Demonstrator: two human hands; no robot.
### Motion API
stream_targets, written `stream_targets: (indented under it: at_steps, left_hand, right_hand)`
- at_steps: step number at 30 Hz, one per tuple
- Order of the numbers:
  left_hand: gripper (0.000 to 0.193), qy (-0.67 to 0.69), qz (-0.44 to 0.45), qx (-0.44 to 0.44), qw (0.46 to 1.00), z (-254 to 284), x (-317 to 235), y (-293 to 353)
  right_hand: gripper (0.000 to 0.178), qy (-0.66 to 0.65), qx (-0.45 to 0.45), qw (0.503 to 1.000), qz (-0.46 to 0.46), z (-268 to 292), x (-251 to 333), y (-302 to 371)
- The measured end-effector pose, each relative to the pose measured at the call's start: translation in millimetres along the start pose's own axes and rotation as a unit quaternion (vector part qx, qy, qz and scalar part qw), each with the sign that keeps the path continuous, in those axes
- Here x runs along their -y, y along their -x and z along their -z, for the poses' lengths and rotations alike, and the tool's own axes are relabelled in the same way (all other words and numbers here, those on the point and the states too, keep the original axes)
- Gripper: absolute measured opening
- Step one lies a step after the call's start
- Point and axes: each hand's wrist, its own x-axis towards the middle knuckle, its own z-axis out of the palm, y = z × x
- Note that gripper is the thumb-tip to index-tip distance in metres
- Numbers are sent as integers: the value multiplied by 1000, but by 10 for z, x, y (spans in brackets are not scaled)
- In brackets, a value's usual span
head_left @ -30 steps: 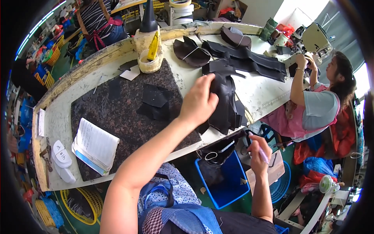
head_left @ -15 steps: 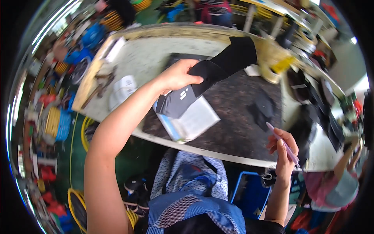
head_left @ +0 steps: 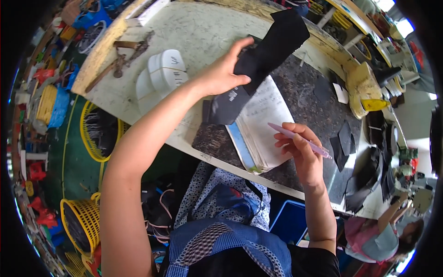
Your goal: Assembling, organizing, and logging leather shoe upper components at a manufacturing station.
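A long black fabric piece [head_left: 272, 44], with a dark grey part bearing white print at its lower end, slants across the upper middle. My left hand [head_left: 221, 74] has it between thumb and fingers at its left edge, the index finger stretched along the far side. The lower end overlaps the upper left of an open notebook [head_left: 270, 129] with handwritten pages. Over the notebook's right edge, my right hand [head_left: 304, 152] is closed on a light purple pen [head_left: 295, 136], its tip pointing left toward the page. Both lie on a dark mottled board [head_left: 318, 120].
White shaped pieces [head_left: 164, 74] stand banded left of my forearm, near a hammer [head_left: 127, 45]. Black cut pieces [head_left: 344, 143] rest at right, beyond them a yellowed container [head_left: 364, 90]. Yellow baskets [head_left: 99, 131] stand on the floor at left. A co-worker [head_left: 376, 240] sits at lower right.
My view has turned and come nearer the table. The pen hand has moved left over the notebook. The black piece has shifted left relative to the notebook, uncovering more of its page.
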Motion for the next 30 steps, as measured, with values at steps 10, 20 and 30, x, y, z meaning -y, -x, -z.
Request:
stream_targets:
  at_steps: [10,20,30]
  left_hand:
    - [56,-202,-24,99,974,36,-227,68]
    - [42,-510,-236,-101,821,14,-160,178]
    - [51,-386,-62,-8,920,-732,-413,1258]
  right_hand:
    - [34,-18,-121,986,109,78,246,23]
    - [94,-96,22,995,-2,232,531,15]
    - [75,-205,76,975,42,-47,515,-398]
